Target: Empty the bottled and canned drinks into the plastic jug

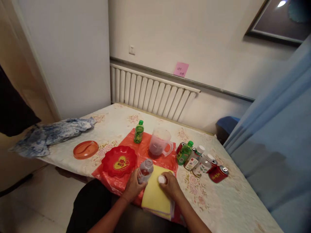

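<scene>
My left hand [132, 187] is wrapped round a clear plastic bottle [145, 171], whose open mouth points up and slightly toward the right. Between the fingers of my right hand [171, 186] is a white bottle cap [161, 179], held apart from the bottle. Under both hands lies a folded yellow cloth [156, 200] on a red plastic sheet [142, 139]. To the left of the bottle sits a red scalloped plate [109, 161] with a yellow heart-shaped print. Beyond the hands stands a translucent measuring jug [159, 142] with its handle at the right.
A green-capped bottle [138, 132] stands behind the plate. On the right, another green-capped bottle [185, 152], white-capped bottles [201, 166] and red cans [218, 174] are grouped. An orange lid [85, 150] and blue-white fabric [65, 131] lie left. A radiator [150, 92] lines the wall.
</scene>
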A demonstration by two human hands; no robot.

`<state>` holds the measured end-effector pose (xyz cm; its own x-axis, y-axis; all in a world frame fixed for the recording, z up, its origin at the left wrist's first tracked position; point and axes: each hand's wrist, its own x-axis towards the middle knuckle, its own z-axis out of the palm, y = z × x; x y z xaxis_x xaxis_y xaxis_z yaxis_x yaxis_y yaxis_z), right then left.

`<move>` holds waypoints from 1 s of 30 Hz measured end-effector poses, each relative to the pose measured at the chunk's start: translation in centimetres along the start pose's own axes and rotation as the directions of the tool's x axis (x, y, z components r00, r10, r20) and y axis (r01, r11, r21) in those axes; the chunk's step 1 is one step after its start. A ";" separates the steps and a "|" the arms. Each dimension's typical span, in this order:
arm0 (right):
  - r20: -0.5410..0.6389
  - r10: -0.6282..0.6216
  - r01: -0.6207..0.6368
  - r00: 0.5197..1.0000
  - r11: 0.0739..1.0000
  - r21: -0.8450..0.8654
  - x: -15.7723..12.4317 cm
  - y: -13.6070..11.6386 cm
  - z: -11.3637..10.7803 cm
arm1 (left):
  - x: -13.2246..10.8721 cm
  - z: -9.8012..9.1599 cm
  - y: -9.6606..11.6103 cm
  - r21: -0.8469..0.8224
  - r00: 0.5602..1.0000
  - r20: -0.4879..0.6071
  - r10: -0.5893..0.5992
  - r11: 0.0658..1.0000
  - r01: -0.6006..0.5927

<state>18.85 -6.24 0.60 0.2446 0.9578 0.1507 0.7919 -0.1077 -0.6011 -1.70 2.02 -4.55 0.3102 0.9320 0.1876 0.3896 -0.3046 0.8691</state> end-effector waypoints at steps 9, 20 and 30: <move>-0.078 -0.354 0.356 0.932 0.934 0.016 3.8 -7.5 -5.1 | -0.3 0.1 -0.5 -0.040 1.000 -0.002 0.031 0.999 -0.031; 0.049 -0.482 0.481 0.875 0.876 0.025 5.0 -10.9 -6.8 | -0.2 0.3 -0.9 -0.059 0.999 -0.008 0.034 0.998 -0.035; 0.194 -0.492 0.508 0.848 0.861 -0.038 5.1 -12.8 -7.0 | -0.5 0.1 -0.7 -0.064 0.999 -0.027 0.040 0.997 -0.042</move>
<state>13.85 -1.85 14.57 -0.2908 0.9174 0.2718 0.8267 0.3839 -0.4113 -2.00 1.78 -5.29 0.3018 0.9241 0.2344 0.3198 -0.3298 0.8883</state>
